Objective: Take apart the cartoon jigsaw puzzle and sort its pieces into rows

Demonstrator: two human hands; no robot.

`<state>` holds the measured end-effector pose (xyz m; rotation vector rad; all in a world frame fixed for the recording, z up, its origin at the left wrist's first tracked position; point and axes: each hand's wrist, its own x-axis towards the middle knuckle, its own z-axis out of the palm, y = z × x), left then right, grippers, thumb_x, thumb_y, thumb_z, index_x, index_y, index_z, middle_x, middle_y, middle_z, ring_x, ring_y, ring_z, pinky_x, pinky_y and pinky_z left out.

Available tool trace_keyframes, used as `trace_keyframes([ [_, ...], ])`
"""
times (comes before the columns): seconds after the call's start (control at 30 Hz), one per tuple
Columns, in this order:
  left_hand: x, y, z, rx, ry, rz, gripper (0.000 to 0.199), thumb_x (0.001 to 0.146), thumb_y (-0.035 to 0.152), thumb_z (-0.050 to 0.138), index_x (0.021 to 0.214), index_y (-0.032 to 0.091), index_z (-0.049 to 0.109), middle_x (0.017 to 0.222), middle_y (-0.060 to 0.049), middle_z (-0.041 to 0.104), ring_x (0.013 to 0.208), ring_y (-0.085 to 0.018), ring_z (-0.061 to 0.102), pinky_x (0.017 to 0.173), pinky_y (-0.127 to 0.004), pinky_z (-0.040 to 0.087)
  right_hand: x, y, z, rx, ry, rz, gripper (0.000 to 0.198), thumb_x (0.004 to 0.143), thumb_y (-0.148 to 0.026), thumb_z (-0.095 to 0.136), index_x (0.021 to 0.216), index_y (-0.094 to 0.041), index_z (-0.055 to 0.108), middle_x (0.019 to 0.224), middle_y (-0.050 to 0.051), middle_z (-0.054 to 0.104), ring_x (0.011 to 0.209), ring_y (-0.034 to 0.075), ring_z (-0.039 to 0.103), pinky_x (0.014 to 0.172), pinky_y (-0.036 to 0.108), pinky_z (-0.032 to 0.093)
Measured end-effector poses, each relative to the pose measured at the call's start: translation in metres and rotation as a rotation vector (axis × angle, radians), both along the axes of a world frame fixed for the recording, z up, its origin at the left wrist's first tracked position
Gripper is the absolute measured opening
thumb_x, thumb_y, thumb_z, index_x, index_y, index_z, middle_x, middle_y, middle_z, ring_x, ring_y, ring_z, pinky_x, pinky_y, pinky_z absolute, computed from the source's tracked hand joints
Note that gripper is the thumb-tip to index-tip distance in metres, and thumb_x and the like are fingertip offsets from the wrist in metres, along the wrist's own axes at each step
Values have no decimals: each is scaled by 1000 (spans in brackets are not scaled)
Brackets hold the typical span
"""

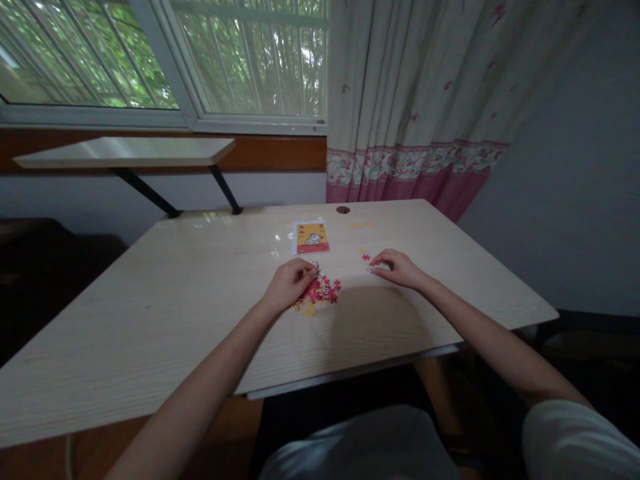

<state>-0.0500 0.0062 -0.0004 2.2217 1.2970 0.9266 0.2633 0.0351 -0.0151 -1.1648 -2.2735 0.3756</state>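
A heap of small jigsaw puzzle pieces (324, 291), red, yellow and white, lies on the table. My left hand (291, 281) reaches over its left edge, thumb and fingers pinched together; whatever is between them is too small to make out. To the right, my right hand (397, 268) rests low over the table with bent fingers, a small whitish puzzle piece (369, 270) at its fingertips. Just beyond those fingertips lie a red puzzle piece (366, 257) and a pale yellow piece (363, 251). Behind the heap is a picture card (313, 238) showing a white animal on orange and red.
A few yellow pieces (361, 225) lie in a row towards the back of the wooden table (200, 300). Near the back edge is a round cable hole (343, 210). A raised shelf (130, 152) stands on black legs at the back left, and a curtain (400, 133) hangs behind.
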Motion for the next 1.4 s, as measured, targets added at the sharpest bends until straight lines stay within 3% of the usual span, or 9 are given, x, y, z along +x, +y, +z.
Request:
trace_keyframes([
  [0.2,-1,1,-1,-6,-6,-9,19,82,29,50,82,18,66,85,-8,66,77,-17,59,72,-31,44,-3,28,-5,106,25,-89,22,83,-33,56,92,-18,70,83,7,64,79,17,55,73,31,43],
  [0.33,-1,1,-1,-17,-27,-13,18,81,28,52,82,18,66,86,-8,67,80,-18,59,74,-32,44,-6,40,-13,96,-7,-76,24,83,-31,56,99,-19,69,87,8,62,81,17,55,75,32,43],
  [0.73,-1,2,-3,-11,-11,-16,19,82,29,50,83,19,66,87,-8,67,80,-18,59,74,-31,44,-3,38,-16,89,-40,-22,25,82,-37,58,97,-21,70,87,7,62,81,16,55,78,32,42],
  [0.93,-2,1,-2,-4,-2,-14,18,82,28,51,83,19,66,87,-7,66,81,-18,59,73,-30,44,-8,29,-7,114,-33,-24,23,82,-34,58,96,-19,69,91,8,62,86,18,55,81,34,42],
  [1.03,-2,1,-1,9,23,-28,18,83,28,51,84,18,66,86,-7,66,77,-17,59,70,-29,43,-26,16,6,141,-84,68,20,83,-28,56,97,-19,68,91,8,63,88,18,55,83,34,41],
  [1.23,-3,-1,2,26,87,-44,19,84,27,49,85,17,65,85,-7,65,76,-17,59,69,-28,44,-74,1,25,49,-286,443,24,81,-26,60,104,-23,66,96,6,64,89,17,56,82,31,40],
  [1.4,-2,-4,3,37,110,-55,18,84,25,49,85,16,65,83,-7,65,75,-16,59,69,-28,45,-85,3,32,-72,-395,474,16,79,-24,62,92,-16,67,91,8,64,86,18,56,79,29,41],
])
